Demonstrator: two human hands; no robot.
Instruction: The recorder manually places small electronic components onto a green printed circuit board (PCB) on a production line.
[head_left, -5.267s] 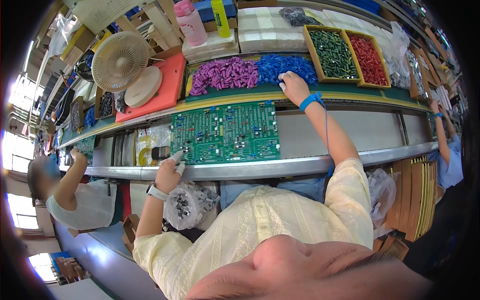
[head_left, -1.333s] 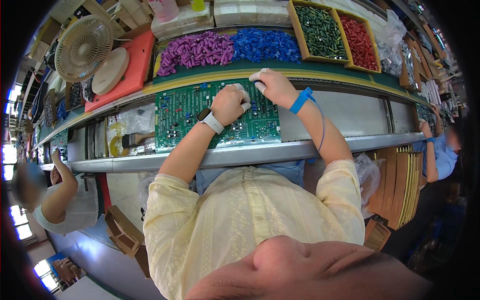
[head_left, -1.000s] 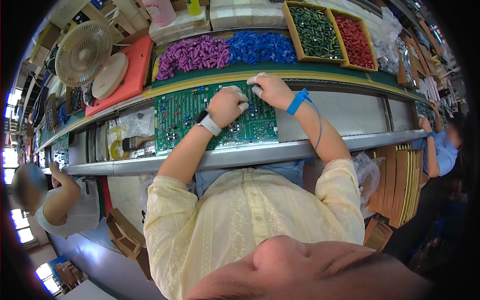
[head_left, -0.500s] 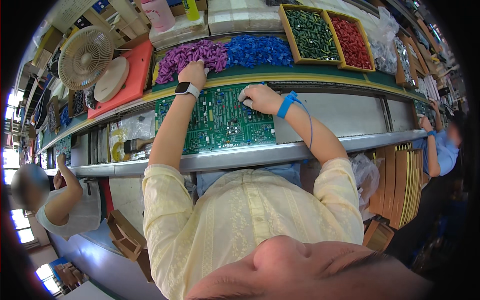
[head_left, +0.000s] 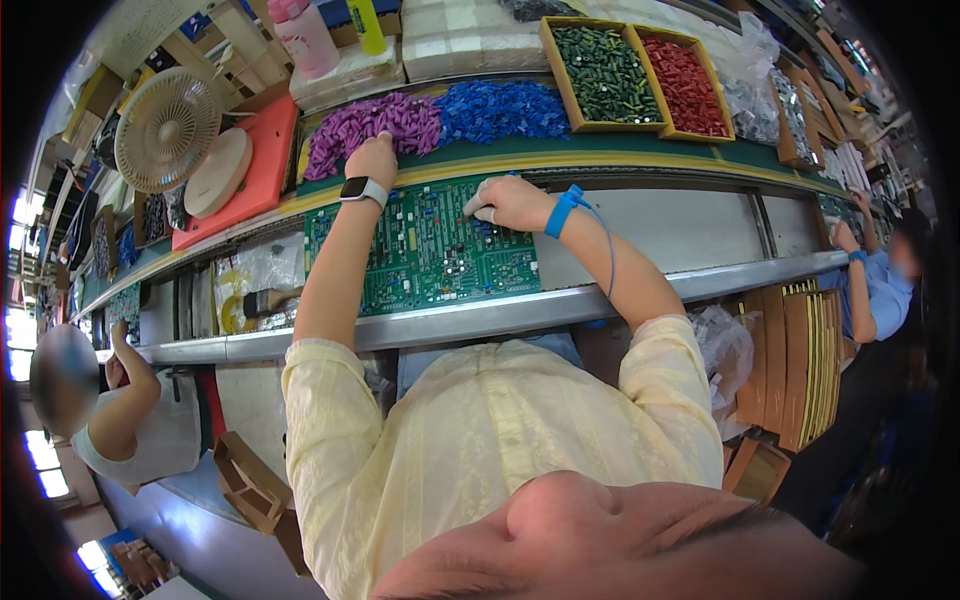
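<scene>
My left hand (head_left: 372,162) is at the near edge of a pile of small purple components (head_left: 372,122), its fingers bent down into them. The fingertips are partly hidden, so any piece between them does not show. A watch is on that wrist. Over the upper right of a green circuit board (head_left: 440,250), my right hand (head_left: 512,204) has its fingers drawn together, with pale covers on the tips. What they pinch, if anything, is too small to make out. A blue strap with a cord circles the right wrist. The board carries many small parts and lies on the rail line.
Blue components (head_left: 500,108) adjoin the purple pile. Yellow-edged boxes hold green parts (head_left: 603,75) and red parts (head_left: 683,88). A fan (head_left: 168,130) stands at the left, and a brush (head_left: 270,302) lies beside the board. Co-workers sit at both sides. A metal rail (head_left: 430,322) runs in front of me.
The whole view has shifted slightly. My left hand has drawn back a little toward me over the purple pile. The right hand stays over nearly the same part of the board.
</scene>
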